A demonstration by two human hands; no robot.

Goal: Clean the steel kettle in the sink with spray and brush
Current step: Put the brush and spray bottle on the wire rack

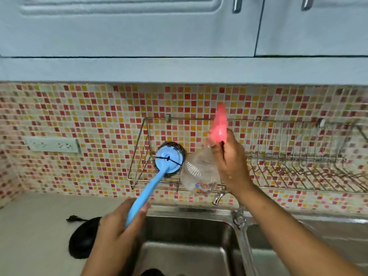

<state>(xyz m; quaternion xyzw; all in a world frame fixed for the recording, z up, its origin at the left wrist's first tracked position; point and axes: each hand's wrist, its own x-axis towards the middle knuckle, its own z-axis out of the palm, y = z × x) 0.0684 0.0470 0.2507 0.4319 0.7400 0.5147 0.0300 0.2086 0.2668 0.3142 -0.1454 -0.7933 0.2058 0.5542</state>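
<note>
My left hand (119,226) grips the handle of a blue brush (151,182), whose round head with dark bristles is raised up by the left end of the wire rack. My right hand (229,158) holds a clear spray bottle (199,172) with a red trigger top by its neck, tilted, in front of the rack. The steel sink (189,236) lies below both hands. The kettle is not clearly visible; only a dark shape shows at the bottom edge.
A wire rack (288,156) hangs on the mosaic tile wall. A tap (239,218) stands behind the sink's divider. A black lid-like object (83,240) lies on the counter at left. A socket strip (53,144) is on the wall; cabinets hang overhead.
</note>
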